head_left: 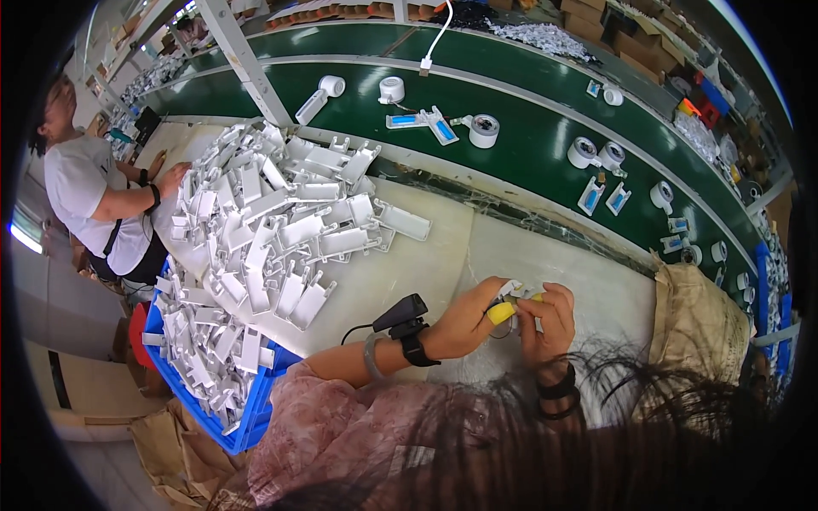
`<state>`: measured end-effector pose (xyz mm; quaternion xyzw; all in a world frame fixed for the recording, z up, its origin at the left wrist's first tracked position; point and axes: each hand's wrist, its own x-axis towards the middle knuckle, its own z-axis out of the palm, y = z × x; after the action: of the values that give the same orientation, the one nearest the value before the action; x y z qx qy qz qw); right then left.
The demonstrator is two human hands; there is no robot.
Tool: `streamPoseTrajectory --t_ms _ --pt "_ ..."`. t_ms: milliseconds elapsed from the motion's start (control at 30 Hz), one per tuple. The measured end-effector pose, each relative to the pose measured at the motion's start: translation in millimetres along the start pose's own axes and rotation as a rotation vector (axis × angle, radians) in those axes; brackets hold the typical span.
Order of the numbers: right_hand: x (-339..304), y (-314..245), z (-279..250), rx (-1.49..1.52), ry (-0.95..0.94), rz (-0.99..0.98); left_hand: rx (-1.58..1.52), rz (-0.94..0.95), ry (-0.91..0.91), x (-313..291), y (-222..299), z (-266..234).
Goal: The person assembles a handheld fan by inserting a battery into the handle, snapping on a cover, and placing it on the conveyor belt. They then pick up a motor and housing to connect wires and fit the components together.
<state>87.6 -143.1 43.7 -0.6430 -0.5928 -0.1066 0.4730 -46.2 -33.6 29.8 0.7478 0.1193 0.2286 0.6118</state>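
Pinching one white part [509, 289] between your left hand [460, 324] and right hand [550, 328] fingers, you're mid-piece; loose pieces [302, 229] remain beside the blue crate [247, 435].

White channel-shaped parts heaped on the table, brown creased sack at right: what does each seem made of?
White channel-shaped parts: probably moulded plastic, satin, given thin, softly shining walls.
Brown creased sack: matt, perhaps heavy paper given its stiff folds, or woven plastic.

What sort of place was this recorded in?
Most likely a factory assembly line: a long green conveyor belt carries round white plastic units, a large heap of white plastic parts lies on the pale worktable, and a blue plastic crate holds more.
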Motion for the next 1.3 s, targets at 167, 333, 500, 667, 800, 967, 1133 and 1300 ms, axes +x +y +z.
streamPoseTrajectory --t_ms 167,333,500,667,800,967,1133,1300 --pt "0 -5 1 -0.014 -0.012 0.020 -0.034 -0.090 0.035 -2 8 1" --pt "1 -7 11 -0.109 0.017 -0.010 0.017 -0.029 0.051 5 4 -5" --pt "20 -4 20 -0.101 -0.073 0.028 0.018 0.003 0.078 17 -4 -17" --pt "71 47 40 0.291 -0.170 0.274 0.172 0.191 0.031 77 -26 -67" --pt "125 127 69 0.401 -0.090 0.447 0.788 -0.075 0.036 154 -49 -171" --pt "168 216 111 0.139 -0.057 0.395 1.156 -0.474 0.385 220 -95 -274" --pt "147 160 125 0.214 -0.251 0.377 1.455 -0.522 0.425 231 -157 -317" --pt "87 120 96 0.419 -0.385 0.397 1.313 -0.548 0.311 247 -130 -310"
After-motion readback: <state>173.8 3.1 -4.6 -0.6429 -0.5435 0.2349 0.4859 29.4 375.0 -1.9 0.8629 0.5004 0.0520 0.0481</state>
